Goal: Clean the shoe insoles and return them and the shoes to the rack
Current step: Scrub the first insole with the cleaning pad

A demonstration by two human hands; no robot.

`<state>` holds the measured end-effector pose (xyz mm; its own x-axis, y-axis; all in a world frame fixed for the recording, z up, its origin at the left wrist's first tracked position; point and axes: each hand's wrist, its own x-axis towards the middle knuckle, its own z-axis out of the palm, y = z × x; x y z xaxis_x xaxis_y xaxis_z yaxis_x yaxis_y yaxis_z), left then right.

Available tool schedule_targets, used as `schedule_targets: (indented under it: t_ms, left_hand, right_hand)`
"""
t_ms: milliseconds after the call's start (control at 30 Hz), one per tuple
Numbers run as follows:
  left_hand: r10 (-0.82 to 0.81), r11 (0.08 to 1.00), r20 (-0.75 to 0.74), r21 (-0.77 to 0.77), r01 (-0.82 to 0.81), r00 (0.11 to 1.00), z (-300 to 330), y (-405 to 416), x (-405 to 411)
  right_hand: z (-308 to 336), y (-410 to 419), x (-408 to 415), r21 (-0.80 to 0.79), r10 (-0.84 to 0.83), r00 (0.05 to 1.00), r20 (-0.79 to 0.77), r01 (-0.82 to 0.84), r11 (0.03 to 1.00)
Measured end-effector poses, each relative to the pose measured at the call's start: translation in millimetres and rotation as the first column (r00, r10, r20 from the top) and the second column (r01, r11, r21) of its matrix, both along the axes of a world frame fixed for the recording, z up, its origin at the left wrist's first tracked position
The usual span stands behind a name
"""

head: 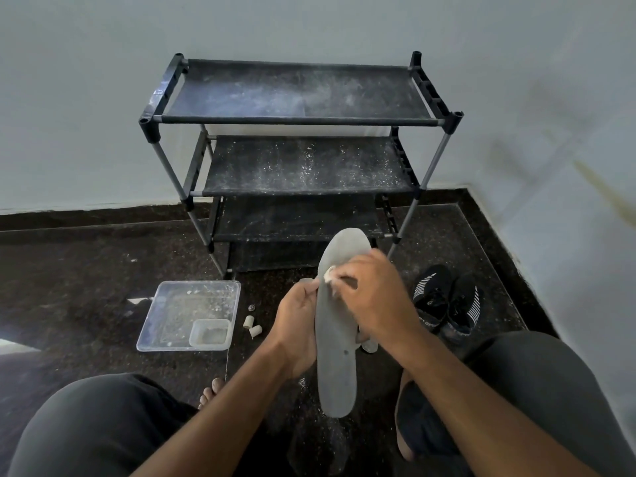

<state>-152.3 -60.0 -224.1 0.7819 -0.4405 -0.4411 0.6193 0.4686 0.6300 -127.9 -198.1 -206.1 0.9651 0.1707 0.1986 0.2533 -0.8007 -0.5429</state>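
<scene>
Insole (335, 339), grey, held upright between our knees above the dark floor (86, 270). Our left hand (297, 327) grips its left edge, fingers curled round behind it. Our right hand (373, 297) pinches a small white wad (329, 274) and presses it on the insole's upper half. Shoes (445, 301), black with white stripes, stand as a pair on the floor just right of our hands. Rack (299, 149), black, dusty shelves speckled white, stands against the wall beyond the insole. Clear plastic tray (172, 315) lies on the floor to the left, a small tub (210, 333) in its near right corner. Two small white pieces (252, 327) lie just right of the tray.
</scene>
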Motion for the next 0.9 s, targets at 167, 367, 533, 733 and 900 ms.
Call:
schedule_targets:
  t_ms: [167,367,533,733,900]
  left_hand:
    - [0.025,1.000,0.001,0.019,-0.025,1.000,0,7,2]
    - [-0.024,1.000,0.006,0.020,0.024,1.000,1,2,0]
    - [0.049,0.997,-0.005,0.063,-0.049,0.999,0,6,2]
    - [-0.017,1.000,-0.019,0.021,0.017,1.000,2,4,-1]
    - [-0.006,0.999,-0.057,0.032,0.008,0.998,-2,-1,-2]
  right_hand:
    - [2,2,-2,0.022,0.068,0.991,-0.112,-0.066,0.998]
    - [6,1,-1,0.009,-0.123,0.987,0.100,0.123,0.992]
    - [3,9,-7,0.024,0.048,0.992,-0.119,-0.045,0.999]
    - [16,-4,2,0.182,-0.183,0.982,0.043,0.173,0.968]
    - [-3,11,-4,0.028,0.032,0.999,-0.016,-0.032,0.999]
